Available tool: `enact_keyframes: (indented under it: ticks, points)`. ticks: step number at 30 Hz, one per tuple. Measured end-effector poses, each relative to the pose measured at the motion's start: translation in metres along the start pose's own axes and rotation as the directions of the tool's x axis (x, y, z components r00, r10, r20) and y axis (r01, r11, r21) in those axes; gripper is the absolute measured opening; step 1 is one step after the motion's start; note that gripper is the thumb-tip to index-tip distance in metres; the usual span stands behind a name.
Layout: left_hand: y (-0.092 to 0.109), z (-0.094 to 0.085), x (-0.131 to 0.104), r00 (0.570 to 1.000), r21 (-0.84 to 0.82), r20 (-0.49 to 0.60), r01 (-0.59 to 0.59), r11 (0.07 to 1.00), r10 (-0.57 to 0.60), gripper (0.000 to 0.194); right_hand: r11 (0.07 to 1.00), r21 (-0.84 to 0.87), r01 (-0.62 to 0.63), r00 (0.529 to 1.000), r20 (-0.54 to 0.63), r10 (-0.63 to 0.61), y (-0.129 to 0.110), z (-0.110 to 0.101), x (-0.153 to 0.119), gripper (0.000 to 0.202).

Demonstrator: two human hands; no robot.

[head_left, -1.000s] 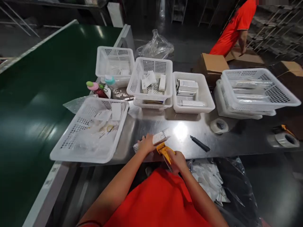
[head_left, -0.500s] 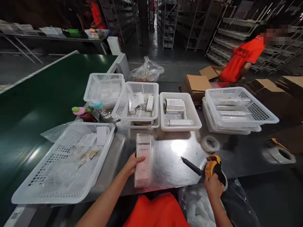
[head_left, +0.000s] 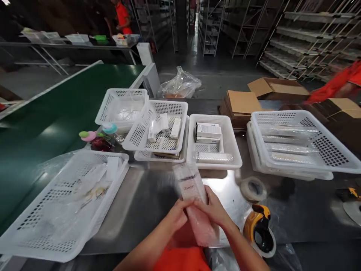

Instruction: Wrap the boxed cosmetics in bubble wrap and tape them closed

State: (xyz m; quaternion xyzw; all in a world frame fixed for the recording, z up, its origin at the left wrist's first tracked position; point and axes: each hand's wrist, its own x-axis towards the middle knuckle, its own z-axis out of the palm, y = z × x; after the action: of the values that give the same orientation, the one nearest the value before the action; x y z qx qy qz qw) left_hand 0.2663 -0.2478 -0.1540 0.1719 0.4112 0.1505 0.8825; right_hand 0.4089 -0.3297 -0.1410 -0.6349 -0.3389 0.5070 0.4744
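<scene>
To the left of your fingers sits a white plastic basket [head_left: 34,254], its sides pierced by rows of small holes, heaped with crinkled clear film. Your left hand [head_left: 177,215] grips a long, flat, bubble-wrapped package [head_left: 192,184], whose far end reaches beyond your fingertips, glossy and dimpled, with a dark printed band and lettering too blurred to read. Farther beyond them, smooth white cartons [head_left: 208,130] carry tiny, illegible print. Your right hand [head_left: 213,207] closes on the same package. Right of those fingers lie a ring-shaped tape roll [head_left: 246,191] and a yellow-and-black tape dispenser [head_left: 249,226].
</scene>
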Motion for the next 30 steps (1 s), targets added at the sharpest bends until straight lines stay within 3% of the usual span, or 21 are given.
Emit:
enact_keyframes:
  ticks: [4, 6, 8, 10, 12, 14, 17, 19, 22, 24, 27, 30]
  points:
    - [0.023, 0.009, 0.007, 0.989, 0.163, -0.003, -0.147, 0.976, 0.149, 0.075, 0.975, -0.021, 0.219, 0.968, -0.122, -0.220, -0.029, -0.035, 0.055, 0.062]
    - [0.034, 0.001, 0.008, 0.985, 0.261, -0.071, -0.135, 0.956, 0.158, 0.070, 0.928, -0.028, 0.371, 0.885, -0.290, -0.363, -0.034, -0.059, 0.097, 0.065]
    - [0.039, -0.013, 0.008, 0.982, 0.322, -0.136, -0.079, 0.943, 0.129, 0.062, 0.877, -0.124, 0.465, 0.765, -0.442, -0.468, -0.032, -0.079, 0.143, 0.067]
    - [0.038, -0.031, 0.005, 0.977, 0.346, -0.185, -0.040, 0.937, 0.110, 0.062, 0.828, -0.297, 0.475, 0.700, -0.443, -0.560, -0.024, -0.093, 0.184, 0.067]
    - [0.032, -0.053, 0.002, 0.959, 0.359, -0.271, 0.017, 0.933, 0.087, 0.067, 0.755, -0.471, 0.456, 0.722, -0.302, -0.623, -0.012, -0.102, 0.213, 0.064]
    - [0.025, -0.078, -0.003, 0.922, 0.361, -0.382, 0.086, 0.929, 0.063, 0.074, 0.681, -0.585, 0.439, 0.775, -0.136, -0.617, 0.001, -0.112, 0.230, 0.060]
    - [0.015, -0.111, -0.011, 0.858, 0.335, -0.512, 0.160, 0.929, 0.037, 0.077, 0.602, -0.718, 0.350, 0.854, -0.018, -0.519, 0.009, -0.132, 0.241, 0.062]
    - [0.008, -0.126, -0.017, 0.839, 0.310, -0.544, 0.171, 0.935, 0.027, 0.076, 0.488, -0.831, 0.267, 0.902, 0.038, -0.429, 0.006, -0.148, 0.245, 0.064]
    - [0.001, -0.135, -0.021, 0.813, 0.273, -0.582, 0.182, 0.945, 0.012, 0.077, 0.278, -0.938, 0.206, 0.953, 0.127, -0.277, 0.000, -0.166, 0.248, 0.063]
    - [-0.001, -0.134, -0.021, 0.793, 0.241, -0.609, 0.199, 0.950, -0.012, 0.078, 0.195, -0.962, 0.191, 0.972, 0.157, -0.175, -0.001, -0.170, 0.247, 0.062]
    - [-0.001, -0.130, -0.017, 0.796, 0.225, -0.604, 0.222, 0.949, -0.043, 0.077, 0.158, -0.969, 0.192, 0.978, 0.176, -0.114, 0.004, -0.164, 0.242, 0.063]
    - [-0.002, -0.128, -0.013, 0.813, 0.272, -0.582, 0.224, 0.936, -0.025, 0.073, 0.185, -0.971, 0.150, 0.987, 0.136, -0.083, 0.007, -0.156, 0.243, 0.060]
